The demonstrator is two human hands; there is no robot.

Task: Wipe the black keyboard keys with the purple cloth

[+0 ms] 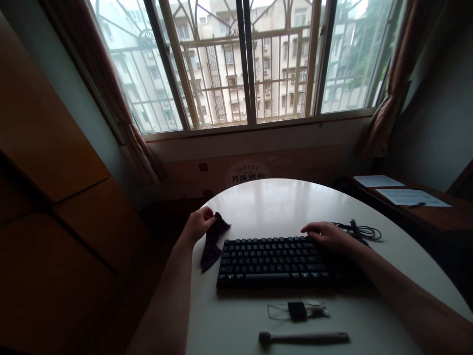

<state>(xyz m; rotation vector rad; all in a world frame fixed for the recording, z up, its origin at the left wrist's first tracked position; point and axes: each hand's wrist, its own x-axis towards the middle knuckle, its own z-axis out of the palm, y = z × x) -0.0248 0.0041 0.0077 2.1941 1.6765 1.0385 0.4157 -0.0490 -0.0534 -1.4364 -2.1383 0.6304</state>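
Brush (306, 338) and wire tool (297, 310) lie nearest; beyond them, the keyboard (271, 261) stretches left to right on the table (266, 204). The right hand (328, 237) is nearer it, resting over its far edge, grip unclear; the left hand (200, 224) pinches a dark cloth (212, 252) just beside its left end.

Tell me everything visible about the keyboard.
The keyboard is black and looks plastic: rows of separate keycaps with pale markings and a long space bar along the near edge. It lies on the white table, its long side toward the wearer. The right hand rests on its far edge, right of center, partly covering it; the right end is too dark to read. A dark purple cloth is close to its left end.
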